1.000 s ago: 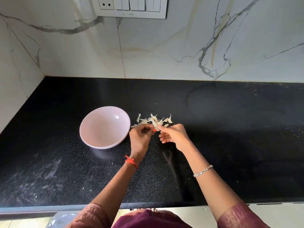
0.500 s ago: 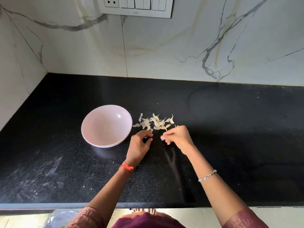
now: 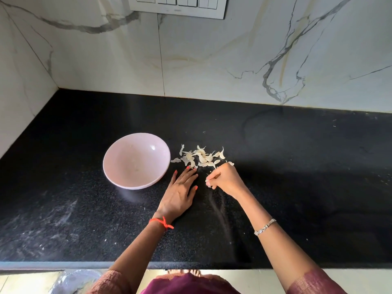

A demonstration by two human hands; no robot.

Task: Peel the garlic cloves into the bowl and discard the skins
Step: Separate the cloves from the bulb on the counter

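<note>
A pale pink bowl (image 3: 118, 166) sits on the black counter, and I cannot make out any cloves inside it. To its right lies a small heap of white garlic skins (image 3: 201, 157). My left hand (image 3: 180, 192) lies flat on the counter with straight fingers, its fingertips touching the near edge of the heap. My right hand (image 3: 224, 179) hovers just right of it with the fingers bunched together, and it seems to pinch a small white scrap of skin at the fingertips.
The black stone counter (image 3: 297, 166) runs to a marble wall behind and on the left. A switch panel (image 3: 178, 5) is mounted on the back wall. The counter's front edge (image 3: 63, 265) is close to my body, with a clear plastic bag (image 3: 72, 281) below it.
My left hand has gone from curled fingers to lying flat on the counter. My right hand has drawn slightly back from the skins, still bunched. The camera has tilted a little.
</note>
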